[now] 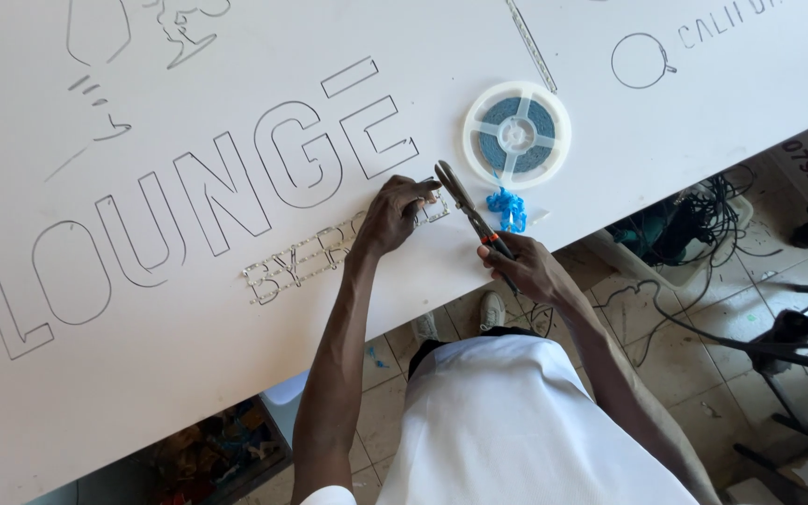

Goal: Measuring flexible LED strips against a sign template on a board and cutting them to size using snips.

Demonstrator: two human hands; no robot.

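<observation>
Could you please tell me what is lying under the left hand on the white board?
The left hand presses on small clear letter pieces set into the white board. The pieces directly beneath its palm are hidden.

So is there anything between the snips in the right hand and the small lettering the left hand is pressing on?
Nothing visible. The snips in the right hand point straight at the small lettering under the left hand; the reel lies aside.

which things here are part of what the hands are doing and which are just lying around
In use:
- left hand pressing on the small clear letters
- right hand holding the snips
- white sign board

Lying about:
- strip reel
- blue scraps
- cables on the floor
</observation>
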